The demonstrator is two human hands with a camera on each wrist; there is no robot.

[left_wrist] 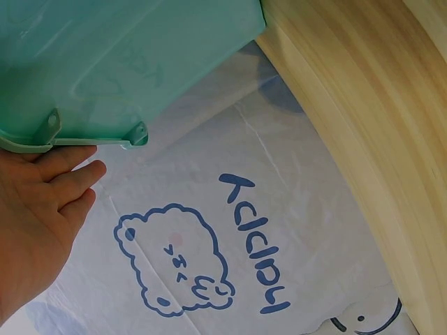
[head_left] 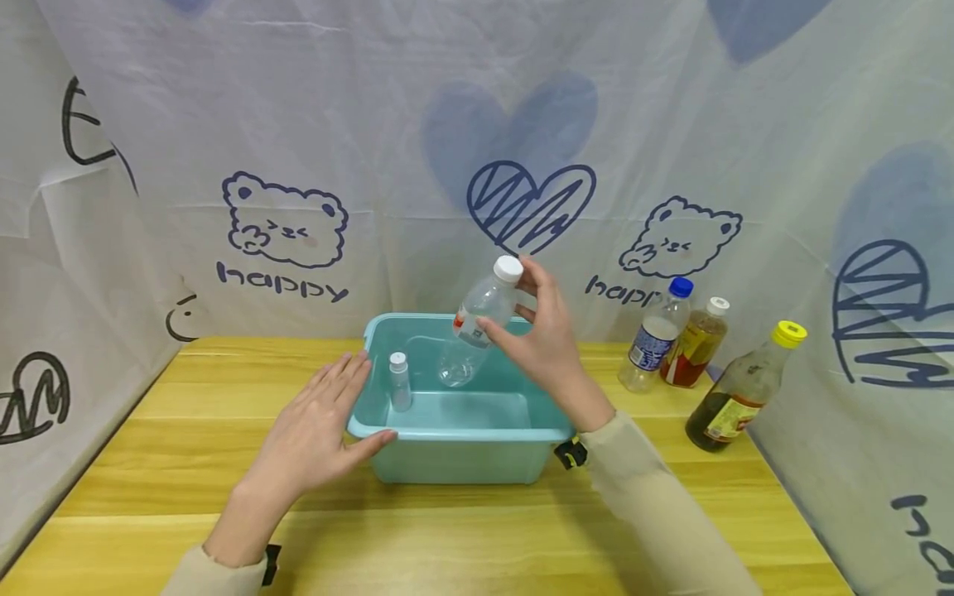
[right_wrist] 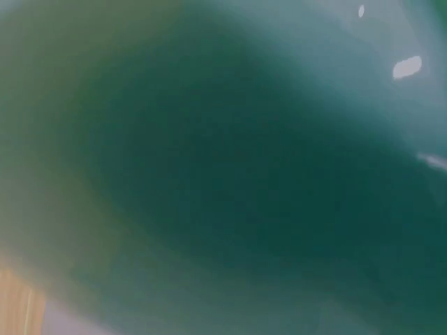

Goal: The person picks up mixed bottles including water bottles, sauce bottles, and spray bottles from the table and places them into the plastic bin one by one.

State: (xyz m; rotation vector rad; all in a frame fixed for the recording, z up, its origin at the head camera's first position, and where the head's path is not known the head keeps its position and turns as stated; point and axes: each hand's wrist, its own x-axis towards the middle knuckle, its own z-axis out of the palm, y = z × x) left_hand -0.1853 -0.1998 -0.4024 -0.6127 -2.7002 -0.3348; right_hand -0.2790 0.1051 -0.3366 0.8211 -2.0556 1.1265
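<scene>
In the head view my right hand (head_left: 540, 335) grips a clear plastic bottle (head_left: 488, 302) with a white cap and a label. The bottle tilts, its base down inside the teal plastic tub (head_left: 462, 458). A small clear bottle (head_left: 400, 382) with a white cap stands upright in the tub's left end. My left hand (head_left: 316, 422) lies with straight fingers against the tub's left rim. From the left wrist view, its fingers (left_wrist: 70, 164) touch the rim from outside. Blurred teal fills the right wrist view, so neither the right hand nor its bottle shows there.
Right of the tub stand a blue-capped bottle (head_left: 656, 339), a white-capped bottle (head_left: 696, 343) with brownish liquid and a yellow-capped bottle (head_left: 738, 397) with dark liquid. They are on the wooden table (head_left: 417, 538). A printed white curtain (head_left: 402, 108) hangs behind and beside it.
</scene>
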